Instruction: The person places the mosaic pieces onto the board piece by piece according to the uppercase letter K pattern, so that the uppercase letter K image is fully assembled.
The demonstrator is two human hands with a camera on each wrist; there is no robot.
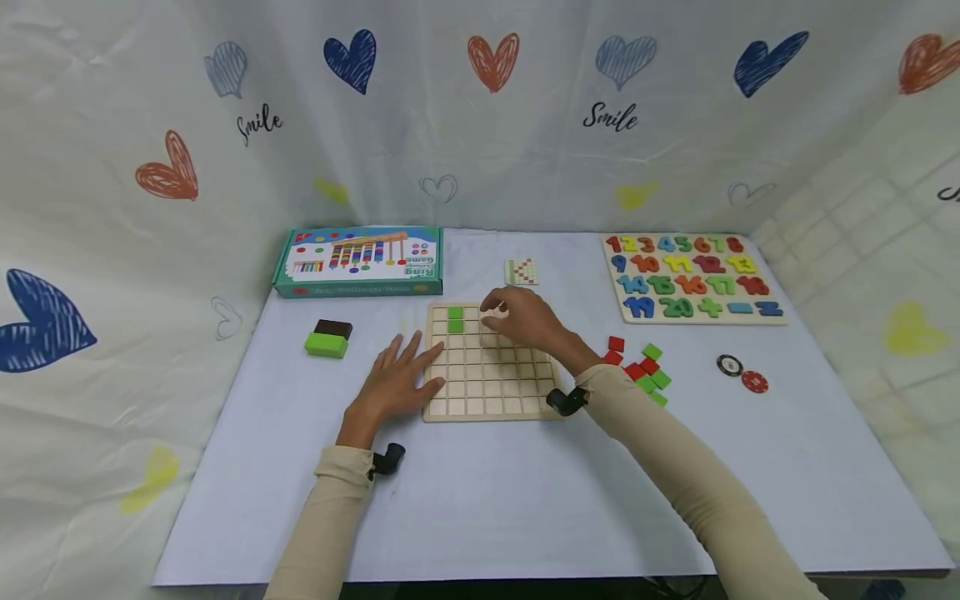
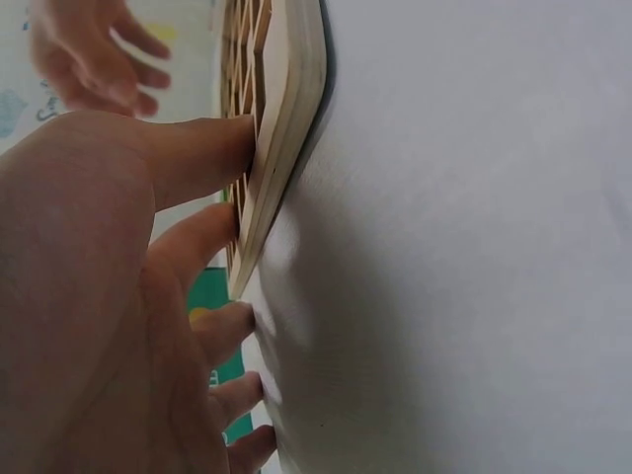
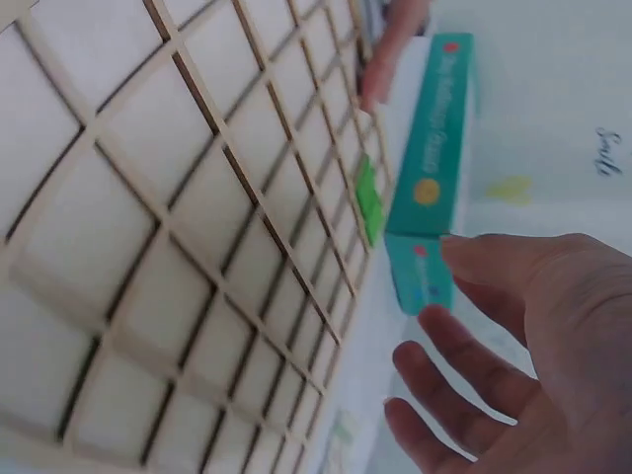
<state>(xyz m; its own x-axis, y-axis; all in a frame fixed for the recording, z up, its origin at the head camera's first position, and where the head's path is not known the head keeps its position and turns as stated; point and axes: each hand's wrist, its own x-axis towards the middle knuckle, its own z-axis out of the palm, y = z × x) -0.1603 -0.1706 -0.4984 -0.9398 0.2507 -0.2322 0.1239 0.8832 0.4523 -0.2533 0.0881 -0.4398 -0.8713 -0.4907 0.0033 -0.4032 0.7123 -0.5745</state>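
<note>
Hand, right (image 1: 528, 321): hangs above the far side of the grid, your thumb and fingers loosely bent, tips apart.
Hand, left (image 1: 397, 379): your fingers are spread; thumb and forefinger touch the grid's left edge, the other fingertips rest on the bench.
Grid: a square, pale wooden board (image 1: 487, 389) of small square cells, lying flat in front of you.
Filled cells: two bright green square tiles (image 1: 455, 326), one behind the other, in your second column from the left, at the far end.
Loose pieces: red and green square tiles (image 1: 649, 365) scattered right of the board, beside your right forearm.
Beyond the board: a small patterned card (image 1: 521, 271).
Left: a bright green block (image 1: 326, 345) against a dark brown block (image 1: 334, 329); behind them, a flat teal game box (image 1: 358, 290).
Far right: a wooden tray of coloured numbers (image 1: 750, 319); nearer you, one black-and-white and one red round disc (image 1: 754, 382).
Bench (image 1: 480, 500): white-topped.
</note>
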